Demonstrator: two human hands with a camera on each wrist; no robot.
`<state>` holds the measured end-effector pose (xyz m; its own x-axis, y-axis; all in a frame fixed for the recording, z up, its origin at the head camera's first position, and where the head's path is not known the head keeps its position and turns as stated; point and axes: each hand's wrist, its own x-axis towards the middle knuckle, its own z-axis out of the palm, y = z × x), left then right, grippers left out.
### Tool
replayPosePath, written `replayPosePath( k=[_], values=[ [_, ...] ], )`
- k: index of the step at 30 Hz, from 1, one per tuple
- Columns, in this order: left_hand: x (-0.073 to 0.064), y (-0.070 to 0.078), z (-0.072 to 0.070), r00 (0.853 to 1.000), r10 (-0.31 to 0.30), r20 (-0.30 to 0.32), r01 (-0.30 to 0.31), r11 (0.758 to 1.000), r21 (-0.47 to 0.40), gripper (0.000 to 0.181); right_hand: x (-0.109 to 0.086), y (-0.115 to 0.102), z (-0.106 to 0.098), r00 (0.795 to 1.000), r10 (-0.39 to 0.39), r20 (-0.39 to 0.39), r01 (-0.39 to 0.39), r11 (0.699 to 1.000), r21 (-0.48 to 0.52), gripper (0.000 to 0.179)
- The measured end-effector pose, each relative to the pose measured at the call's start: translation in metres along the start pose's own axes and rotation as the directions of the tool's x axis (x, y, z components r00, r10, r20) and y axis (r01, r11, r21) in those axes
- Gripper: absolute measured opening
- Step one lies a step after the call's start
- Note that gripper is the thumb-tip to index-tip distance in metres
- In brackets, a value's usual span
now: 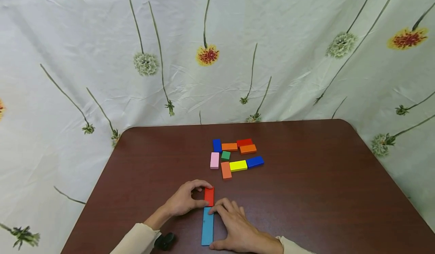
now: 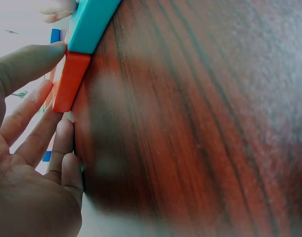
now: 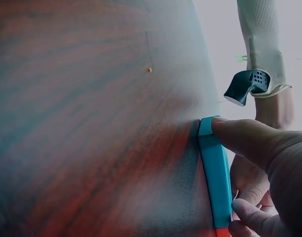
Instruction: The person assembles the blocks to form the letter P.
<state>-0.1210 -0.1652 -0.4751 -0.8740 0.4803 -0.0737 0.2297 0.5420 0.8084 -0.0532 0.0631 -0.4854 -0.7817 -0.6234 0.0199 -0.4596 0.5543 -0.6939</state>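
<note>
A red rectangular block (image 1: pixel 209 196) lies flat on the table, end to end with a longer light-blue block (image 1: pixel 207 229) that points toward the person. My left hand (image 1: pixel 181 200) grips the red block, thumb at its near end and fingertips at its far end. The light-blue block is held by my right hand (image 1: pixel 239 227), with the thumb on its near end and the index finger by its far end. In the left wrist view the red block (image 2: pixel 71 81) meets the light-blue one (image 2: pixel 94 24). The right wrist view shows the thumb pressing the light-blue block's (image 3: pixel 215 173) end.
Beyond the hands, several blocks lie flat: a pink block (image 1: pixel 215 160), a green block (image 1: pixel 225 156), a yellow block (image 1: pixel 238 166), plus blue, orange and red ones. The brown table (image 1: pixel 306 186) meets a flowered cloth (image 1: pixel 272 27) behind. A dark wrist camera (image 1: pixel 165 241) sits by the left cuff.
</note>
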Motion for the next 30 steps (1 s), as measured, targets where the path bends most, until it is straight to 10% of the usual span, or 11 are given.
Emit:
replayPosePath(
  k=[30],
  values=[
    [-0.0052, 0.0005, 0.0002, 0.999, 0.024, -0.026, -0.024, 1.0, -0.001, 0.04, 0.0015, 0.0011, 0.0014, 1.0, -0.003, 0.007, 0.003, 1.0, 0.001, 0.065]
  ],
)
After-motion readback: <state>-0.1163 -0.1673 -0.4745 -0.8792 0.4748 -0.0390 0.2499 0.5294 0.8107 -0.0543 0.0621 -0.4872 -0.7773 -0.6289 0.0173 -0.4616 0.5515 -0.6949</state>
